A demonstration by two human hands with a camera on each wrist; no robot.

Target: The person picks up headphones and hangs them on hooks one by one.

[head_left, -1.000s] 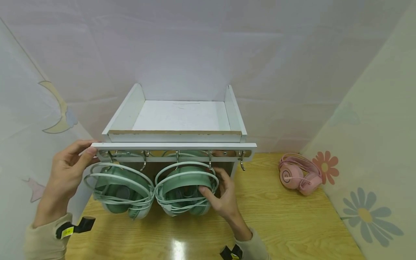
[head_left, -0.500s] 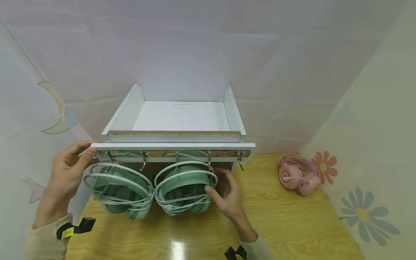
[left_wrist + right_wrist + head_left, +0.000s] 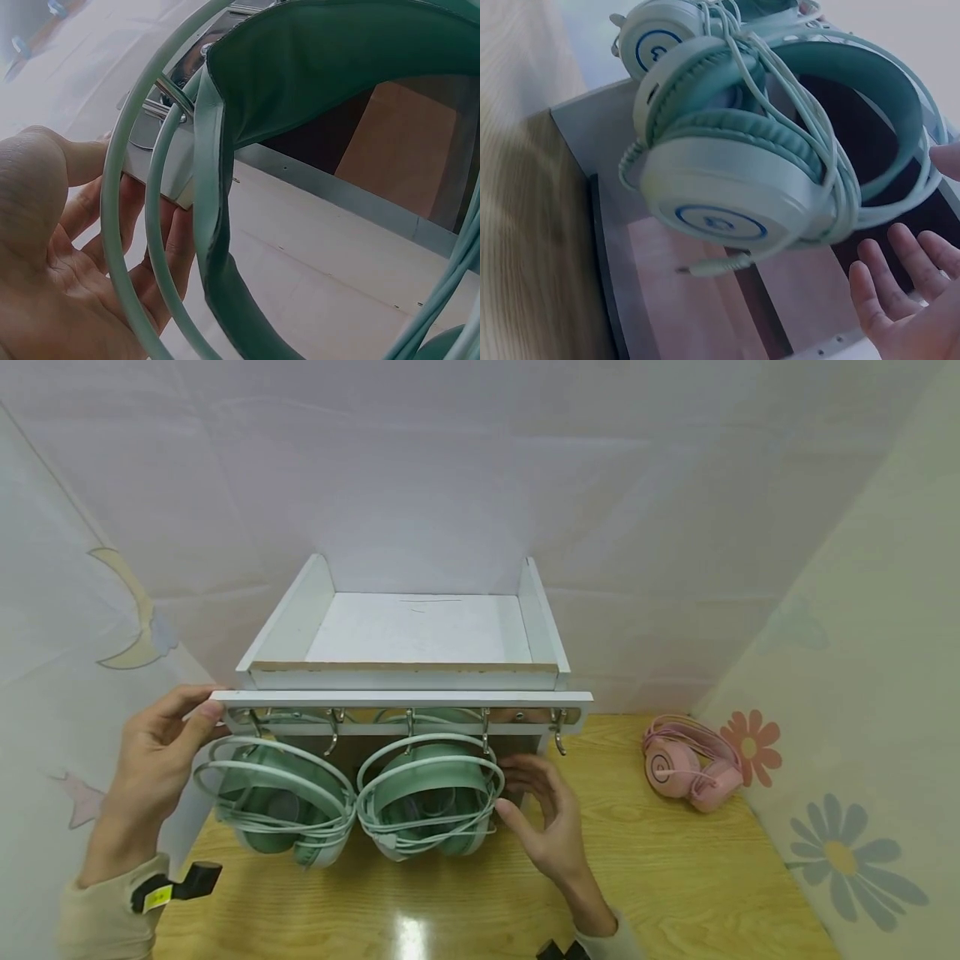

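Note:
Two green headphones with wound cables hang from hooks on the white rail (image 3: 405, 698): one on the left (image 3: 281, 793), one near the middle (image 3: 431, 777). My left hand (image 3: 153, 756) pinches the rail's left end, thumb in front and fingers behind, as the left wrist view also shows behind the green headband (image 3: 300, 67). Just right of the middle headphones, my right hand (image 3: 551, 827) has its fingers spread and holds nothing. In the right wrist view those headphones (image 3: 735, 180) hang beside the hand (image 3: 915, 300), a plug dangling below an ear cup.
Pink headphones (image 3: 693, 764) lie on the wooden table (image 3: 637, 877) at the right. A white shelf unit (image 3: 420, 627) stands behind the rail. One hook (image 3: 559, 735) at the rail's right end bears nothing. Patterned cloth surrounds the table.
My right hand has let go of the middle headphones and moved away to the right, its fingers opening. My left hand stays on the rail.

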